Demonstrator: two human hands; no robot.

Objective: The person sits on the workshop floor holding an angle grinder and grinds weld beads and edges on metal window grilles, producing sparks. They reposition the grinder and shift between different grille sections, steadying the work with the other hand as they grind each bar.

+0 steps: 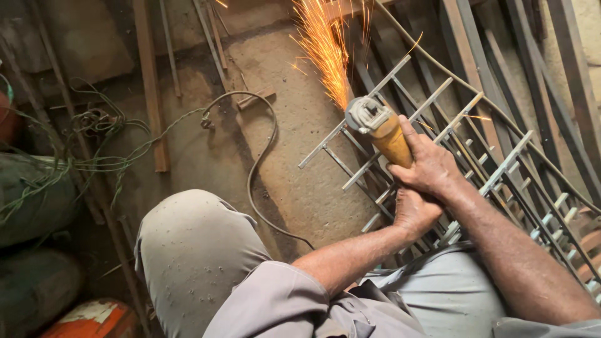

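Head view: the right hand [431, 168] is wrapped tight around the yellow body of an angle grinder [382, 128]. The left hand [413, 211] sits just beneath it at six o'clock, closed on the grinder's rear end. The grinder head rests on a metal grille [501, 169], which stretches toward four o'clock. Sparks [325, 47] fly toward twelve o'clock. A power cable [260, 156] loops over the concrete floor [300, 188] at nine o'clock.

Bare concrete floor [300, 169] left of the metal grille [476, 156] lies open — crossed only by a looping cable [253, 169] (sparks [325, 50] fly above); steel bars [150, 81] crowd the far side.
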